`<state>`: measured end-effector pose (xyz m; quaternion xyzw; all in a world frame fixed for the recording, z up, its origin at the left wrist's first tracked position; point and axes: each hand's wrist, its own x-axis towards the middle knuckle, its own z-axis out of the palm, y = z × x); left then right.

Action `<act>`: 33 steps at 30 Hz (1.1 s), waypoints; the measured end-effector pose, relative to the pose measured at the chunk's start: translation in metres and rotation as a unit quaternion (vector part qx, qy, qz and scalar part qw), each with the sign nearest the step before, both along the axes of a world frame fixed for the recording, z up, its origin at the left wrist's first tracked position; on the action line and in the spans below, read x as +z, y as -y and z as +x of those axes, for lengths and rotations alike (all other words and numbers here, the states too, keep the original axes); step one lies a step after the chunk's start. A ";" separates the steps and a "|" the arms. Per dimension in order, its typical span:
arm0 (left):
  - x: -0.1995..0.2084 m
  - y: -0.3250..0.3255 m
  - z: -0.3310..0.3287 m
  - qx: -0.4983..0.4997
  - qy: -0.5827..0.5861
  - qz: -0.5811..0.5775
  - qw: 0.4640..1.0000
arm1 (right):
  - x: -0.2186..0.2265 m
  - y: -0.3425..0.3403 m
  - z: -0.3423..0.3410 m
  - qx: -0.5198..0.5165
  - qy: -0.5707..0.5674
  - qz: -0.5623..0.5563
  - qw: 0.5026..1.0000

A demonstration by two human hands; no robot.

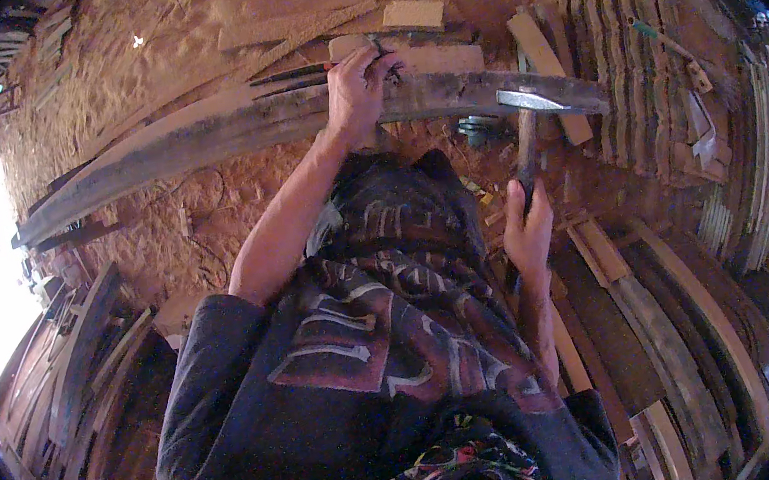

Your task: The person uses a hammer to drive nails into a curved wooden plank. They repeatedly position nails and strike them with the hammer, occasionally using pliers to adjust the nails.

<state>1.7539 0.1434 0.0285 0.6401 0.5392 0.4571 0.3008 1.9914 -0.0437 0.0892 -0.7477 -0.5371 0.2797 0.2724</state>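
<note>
My right hand is wrapped round the handle of a hammer. Its metal head is raised over the right part of a long grey wooden beam, which crosses in front of me. At the beam's middle, my left hand rests over the top with its fingers bent together. What those fingers pinch is too dark and small to make out. Beside them, on the left, lie two thin dark pointed rods or handles. A pale wooden block sits just beyond the fingers.
Planks and a short pale board lie on the reddish ground beyond the beam. Ridged stacked pieces and a green-handled tool are at the right. Lumber piles flank me, with more boards at the right.
</note>
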 end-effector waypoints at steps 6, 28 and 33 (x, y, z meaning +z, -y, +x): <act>0.006 -0.007 0.004 -0.096 -0.067 -0.008 0.993 | 0.007 -0.005 0.004 -0.002 -0.036 -0.009 0.999; -0.004 -0.036 0.013 -0.335 -0.105 -0.011 0.936 | 0.043 -0.029 -0.007 -0.014 -0.207 0.050 0.977; -0.002 -0.042 0.011 -0.388 -0.115 -0.007 0.914 | 0.038 -0.048 -0.012 0.090 0.064 0.059 0.992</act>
